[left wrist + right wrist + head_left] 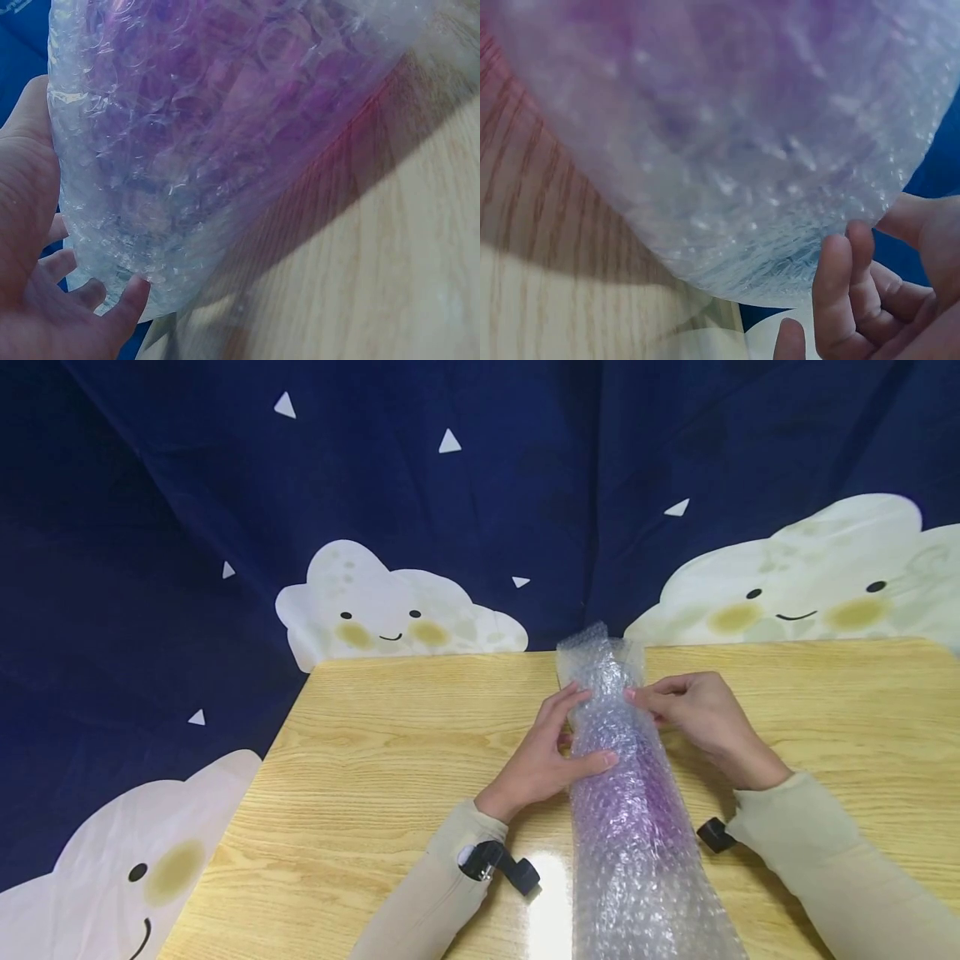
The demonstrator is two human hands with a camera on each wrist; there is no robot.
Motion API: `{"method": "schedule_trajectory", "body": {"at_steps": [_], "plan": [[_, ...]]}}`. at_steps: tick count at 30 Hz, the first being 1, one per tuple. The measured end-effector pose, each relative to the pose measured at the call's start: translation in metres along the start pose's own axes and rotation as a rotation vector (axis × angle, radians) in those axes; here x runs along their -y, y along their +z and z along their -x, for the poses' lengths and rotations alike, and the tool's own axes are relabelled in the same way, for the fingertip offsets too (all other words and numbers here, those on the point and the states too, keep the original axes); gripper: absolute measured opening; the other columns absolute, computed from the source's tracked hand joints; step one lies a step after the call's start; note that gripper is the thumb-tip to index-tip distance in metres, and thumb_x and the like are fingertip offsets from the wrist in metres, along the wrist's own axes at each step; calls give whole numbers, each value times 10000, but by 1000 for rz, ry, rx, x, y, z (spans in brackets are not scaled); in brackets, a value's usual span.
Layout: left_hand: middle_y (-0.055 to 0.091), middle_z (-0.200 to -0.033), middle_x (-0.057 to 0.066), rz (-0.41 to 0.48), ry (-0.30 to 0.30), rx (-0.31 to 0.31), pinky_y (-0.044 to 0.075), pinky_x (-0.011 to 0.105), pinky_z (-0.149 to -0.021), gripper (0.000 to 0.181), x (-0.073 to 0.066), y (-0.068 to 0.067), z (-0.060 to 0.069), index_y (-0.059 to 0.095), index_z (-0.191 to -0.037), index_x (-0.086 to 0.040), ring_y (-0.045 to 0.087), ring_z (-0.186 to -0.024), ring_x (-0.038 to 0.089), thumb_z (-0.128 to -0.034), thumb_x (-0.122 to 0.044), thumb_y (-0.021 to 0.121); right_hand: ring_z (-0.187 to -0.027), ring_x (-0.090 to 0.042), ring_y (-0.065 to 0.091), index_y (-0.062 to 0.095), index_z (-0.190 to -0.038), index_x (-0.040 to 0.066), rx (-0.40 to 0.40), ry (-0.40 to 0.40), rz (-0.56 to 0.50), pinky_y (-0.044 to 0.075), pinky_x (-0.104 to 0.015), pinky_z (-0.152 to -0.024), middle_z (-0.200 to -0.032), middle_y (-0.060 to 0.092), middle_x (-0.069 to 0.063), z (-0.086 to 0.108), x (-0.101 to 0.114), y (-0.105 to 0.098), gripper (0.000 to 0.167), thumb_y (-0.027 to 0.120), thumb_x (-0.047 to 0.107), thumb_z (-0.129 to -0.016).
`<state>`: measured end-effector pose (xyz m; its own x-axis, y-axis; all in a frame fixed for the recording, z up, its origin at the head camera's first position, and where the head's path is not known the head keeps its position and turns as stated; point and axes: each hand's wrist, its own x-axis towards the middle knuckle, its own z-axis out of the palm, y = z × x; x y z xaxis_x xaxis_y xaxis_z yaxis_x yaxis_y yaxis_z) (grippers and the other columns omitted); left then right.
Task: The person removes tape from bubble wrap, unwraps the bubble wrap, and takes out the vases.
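A long piece of clear bubble wrap (pixel 622 877) is wrapped round a purple thing (pixel 660 793) whose kind the plastic hides. It runs from the table's far edge towards the near side and narrows at the far end. On its left side my left hand (pixel 543 764) holds the wrap, thumb lying over the top and fingers round the edge. My right hand (pixel 701 718) pinches the opposite edge near the narrow end between thumb and forefinger. In the right wrist view the other fingers (pixel 832 292) bend beside the wrap's lower corner.
Beneath the bundle is a light wood-grain table (pixel 382 743). Behind it hangs a dark blue cloth (pixel 480 510) printed with smiling clouds and white triangles. A black wrist mount (pixel 517 872) sticks out from the left sleeve, and another (pixel 715 835) from the right.
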<state>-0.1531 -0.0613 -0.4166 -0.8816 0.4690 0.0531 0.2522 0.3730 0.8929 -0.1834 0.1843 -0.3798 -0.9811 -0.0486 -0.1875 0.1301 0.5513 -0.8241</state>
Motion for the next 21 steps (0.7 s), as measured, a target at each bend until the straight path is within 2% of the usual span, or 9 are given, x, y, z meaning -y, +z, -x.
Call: {"method": "schedule_trajectory", "body": {"at_steps": [8,16,21], "plan": [[95,-1736,-158,4,-9,-10,468,353,-1153,829,-1,0,0,294,-1600,-400,407,-1488,172,-909,-455,751,-832,-123,685,732,-1176,42,20,17,-45,573,-301,-715,-961,739,83,-2,-2,2,606,761,571,-882],[93,-1735,-163,9,-14,-8,468,359,-1155,827,0,-1,0,293,-1595,-414,426,-1466,164,-907,-494,744,-979,-172,640,706,-1201,62,57,7,-60,553,-292,-815,-1168,685,-31,-4,-3,5,594,715,583,-916],[95,-1736,-157,19,-8,-5,469,367,-1154,826,1,-1,0,302,-1592,-412,423,-1463,158,-902,-514,743,-984,-161,598,671,-1207,46,79,8,-78,545,-286,-816,-1115,645,-9,-5,-5,5,603,697,582,-930]]}}
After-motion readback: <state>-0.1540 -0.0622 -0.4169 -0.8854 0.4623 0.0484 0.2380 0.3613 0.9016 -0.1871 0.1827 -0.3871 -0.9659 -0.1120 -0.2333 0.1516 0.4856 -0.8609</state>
